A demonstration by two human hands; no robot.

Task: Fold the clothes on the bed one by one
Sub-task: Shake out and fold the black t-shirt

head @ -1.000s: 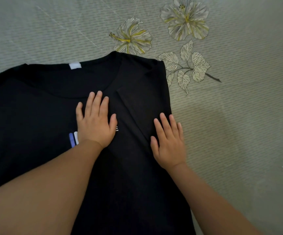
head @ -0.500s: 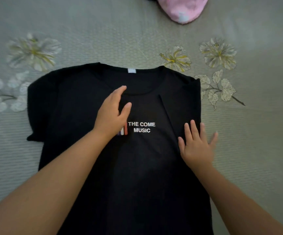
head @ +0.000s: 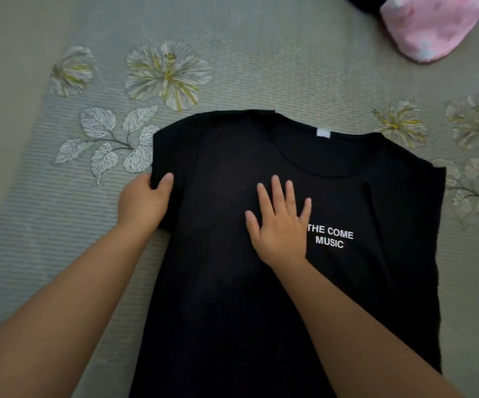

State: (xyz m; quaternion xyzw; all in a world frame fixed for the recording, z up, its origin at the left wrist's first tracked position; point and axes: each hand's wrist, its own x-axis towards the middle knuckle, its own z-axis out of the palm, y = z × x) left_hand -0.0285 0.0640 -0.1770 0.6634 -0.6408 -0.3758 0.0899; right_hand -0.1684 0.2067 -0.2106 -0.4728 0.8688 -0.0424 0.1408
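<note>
Garments in view number two: one black T-shirt (head: 261, 282) spread front-up across the middle and lower part of the frame, and one pink garment (head: 433, 24) bunched at the upper right corner, well apart from the shirt. A sliver of something dark sits just left of the pink piece at the top edge; what it is cannot be told.

Both lie on the bed (head: 232, 38), whose grey-green ribbed cover carries printed flowers: two at upper left with a sprig of leaves below them, two at right with more leaves beside the shirt.

The T-shirt shows white lettering, "THE COME MUSIC" (head: 330, 238), right of centre, and one small white label (head: 323, 133) inside the back of the neckline. Its right side is already folded inward, giving a straight vertical edge at the frame's right; a diagonal crease runs down from the collar there. Its lower part runs out of the bottom of the frame.

Two hands work the cloth. The left hand (head: 143, 202) pinches the sleeve edge at the shirt's left side, thumb on top and fingers curled beneath the fabric. The right hand (head: 280, 225) lies flat on the chest, fingers spread, just left of the lettering.

Bare bedcover stretches wide to the left of the shirt and above the collar; a narrower strip remains on the right.
</note>
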